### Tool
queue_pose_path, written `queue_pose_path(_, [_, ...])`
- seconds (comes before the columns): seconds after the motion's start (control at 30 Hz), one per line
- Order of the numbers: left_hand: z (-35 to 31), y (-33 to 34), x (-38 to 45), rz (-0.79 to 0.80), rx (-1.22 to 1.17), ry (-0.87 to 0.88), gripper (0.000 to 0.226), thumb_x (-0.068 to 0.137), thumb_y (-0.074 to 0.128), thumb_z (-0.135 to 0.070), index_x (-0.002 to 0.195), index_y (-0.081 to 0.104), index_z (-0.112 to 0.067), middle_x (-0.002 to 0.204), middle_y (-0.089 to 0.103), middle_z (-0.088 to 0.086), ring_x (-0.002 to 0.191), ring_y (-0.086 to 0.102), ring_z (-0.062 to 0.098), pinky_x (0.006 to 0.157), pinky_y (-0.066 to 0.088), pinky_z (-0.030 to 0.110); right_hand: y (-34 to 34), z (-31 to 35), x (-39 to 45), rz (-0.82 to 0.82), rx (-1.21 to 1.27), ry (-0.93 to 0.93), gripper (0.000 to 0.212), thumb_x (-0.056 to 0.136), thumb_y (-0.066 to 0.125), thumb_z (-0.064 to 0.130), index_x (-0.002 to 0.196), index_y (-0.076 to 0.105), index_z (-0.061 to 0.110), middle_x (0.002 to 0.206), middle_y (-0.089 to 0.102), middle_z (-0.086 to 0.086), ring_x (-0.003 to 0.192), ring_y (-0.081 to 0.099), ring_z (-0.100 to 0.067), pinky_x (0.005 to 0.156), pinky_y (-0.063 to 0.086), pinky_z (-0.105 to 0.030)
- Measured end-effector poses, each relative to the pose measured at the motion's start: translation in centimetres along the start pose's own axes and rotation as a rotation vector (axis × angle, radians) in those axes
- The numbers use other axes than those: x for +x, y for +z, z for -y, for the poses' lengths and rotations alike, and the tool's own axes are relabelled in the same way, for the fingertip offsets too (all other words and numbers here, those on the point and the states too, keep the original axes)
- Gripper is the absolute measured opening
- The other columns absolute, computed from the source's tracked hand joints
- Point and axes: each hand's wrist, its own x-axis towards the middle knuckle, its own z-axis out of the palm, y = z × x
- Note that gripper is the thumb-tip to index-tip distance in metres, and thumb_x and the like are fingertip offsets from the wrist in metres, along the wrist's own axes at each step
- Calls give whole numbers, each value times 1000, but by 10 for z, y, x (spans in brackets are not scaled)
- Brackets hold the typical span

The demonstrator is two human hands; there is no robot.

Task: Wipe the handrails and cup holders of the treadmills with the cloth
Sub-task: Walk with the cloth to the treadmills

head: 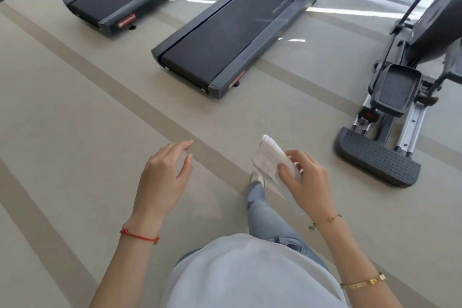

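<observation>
A pale grey-white top (250, 275) and light blue jeans (265, 217), with a pale shoe (257, 179). A thin red string bracelet (140, 235) circles the left wrist; 2 gold bracelets, one fine chain (325, 220) and one flat band (363, 282), circle the right forearm.

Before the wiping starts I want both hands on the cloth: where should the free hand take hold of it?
Probably at the cloth's upper folded end, which sticks out clear of the right hand pinching its lower part. The left hand, open and empty, could come in from the left and pinch that free end.
</observation>
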Motion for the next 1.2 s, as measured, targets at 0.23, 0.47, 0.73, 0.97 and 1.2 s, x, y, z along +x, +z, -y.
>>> queue_pose_path(0.23, [-15,52,177,11,-26,22,28,98,55,-22,125,64,-20,118,67,-4,108,63,18,92,49,34,2,-32,168,-18,10,25,15,86,67,21,101,64,23,88,62,8,75,52,-2,66,37,-8])
queue_pose_path(0.47, [-49,85,346,-26,-71,52,34,96,50,-27,125,64,-17,120,67,-2,110,62,17,96,49,36,-27,-56,350,-47,-12,-8,16,86,66,23,102,64,22,91,63,4,73,53,-10,65,41,-16])
queue_pose_path(0.73, [-61,124,495,-12,-81,45,29,98,54,-22,125,64,-18,120,67,-4,110,63,16,93,52,38,-26,-73,502,-53,23,11,15,86,65,23,101,64,23,90,61,7,77,53,-2,65,38,-10])
queue_pose_path(0.97, [-67,168,642,19,-93,111,29,97,56,-19,125,64,-17,117,67,-3,108,62,17,93,51,45,-13,-102,628,-64,37,53,14,85,65,22,99,64,24,90,62,8,77,53,-1,66,38,-11])
queue_pose_path(1.2, [-97,200,803,60,-101,197,29,98,57,-18,126,64,-17,117,68,-4,108,63,14,95,52,42,-26,-119,769,-152,19,95,12,86,66,20,97,64,23,89,62,7,73,52,-6,67,38,-12])
